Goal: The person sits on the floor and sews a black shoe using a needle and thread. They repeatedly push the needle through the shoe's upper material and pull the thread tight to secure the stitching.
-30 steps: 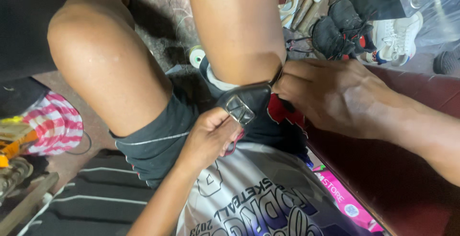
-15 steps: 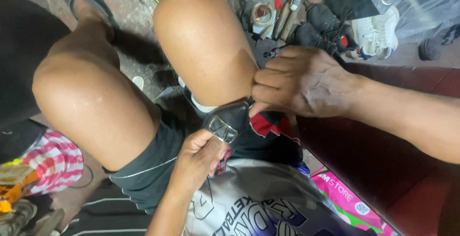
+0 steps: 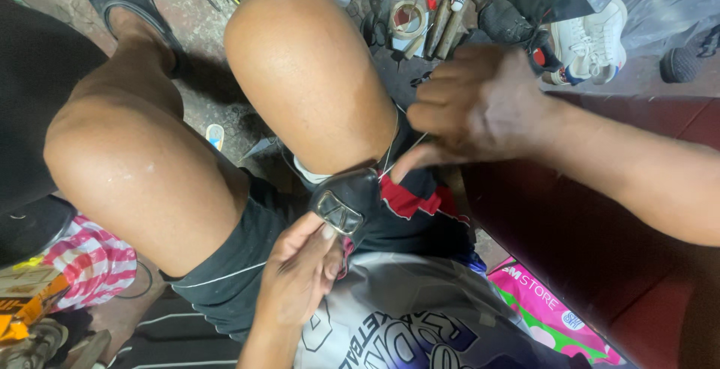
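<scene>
Right hand [image 3: 480, 106] lifting away since earlier frame, fingers clenching thread [image 3: 394, 144]; we are pinching black shoe [image 3: 349, 204] with left hand [image 3: 300, 275], steadying it against pull.

Shoe-repair workshop, floor-level. Evidence: hand tools [image 3: 442, 9] strewn on the concrete floor [image 3: 202, 46]; tape roll [image 3: 406, 16] just left of the tools; white sneaker [image 3: 589, 39] and dark shoes [image 3: 504, 20] right of them.

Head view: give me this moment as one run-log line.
left hand: grips black shoe piece with metal buckle | right hand: pulls thread taut from it | piece held against right knee
</scene>
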